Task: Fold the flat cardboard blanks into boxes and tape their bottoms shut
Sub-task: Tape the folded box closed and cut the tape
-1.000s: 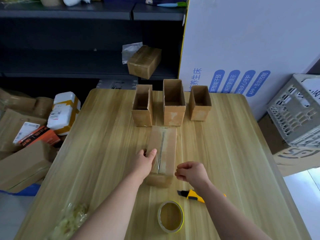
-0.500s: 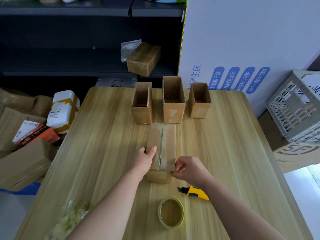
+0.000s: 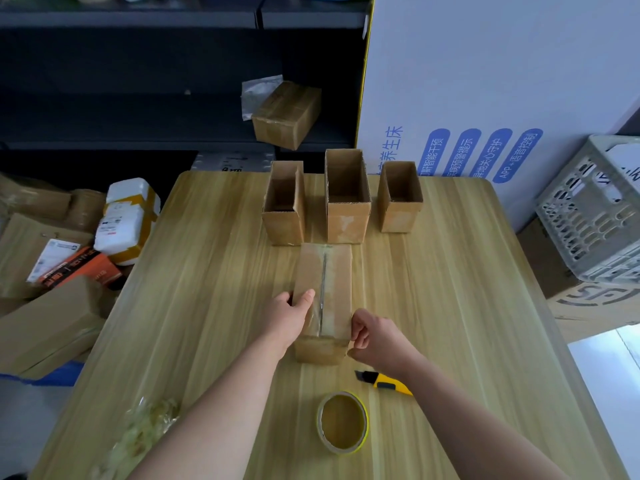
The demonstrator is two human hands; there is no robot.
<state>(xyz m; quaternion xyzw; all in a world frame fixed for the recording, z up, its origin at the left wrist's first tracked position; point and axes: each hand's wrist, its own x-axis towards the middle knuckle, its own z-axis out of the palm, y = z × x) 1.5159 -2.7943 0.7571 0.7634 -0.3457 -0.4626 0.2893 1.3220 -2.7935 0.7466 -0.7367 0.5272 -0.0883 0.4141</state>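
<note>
The right grip [image 3: 375, 336] has moved in from the knife [image 3: 388, 382] to pinch the near corner of the taped box [image 3: 332, 271], the left grip [image 3: 289, 315] clasping its side; sealing looks nearly done.

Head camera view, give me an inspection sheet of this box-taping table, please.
Surface: wooden table, no damage seen.
Job's things: upturned box with clear tape along its seam; three open boxes upright at the far edge; tape roll and utility knife near the person.
Clutter: crumpled tape scraps, near left.
Grips: left hand holds the upturned box's left side; right hand, fingers curled, pinches its near right corner.
Cables: nothing seen.
Surroundings: dark shelf holding a closed box, grey crate right, parcels on floor left.
</note>
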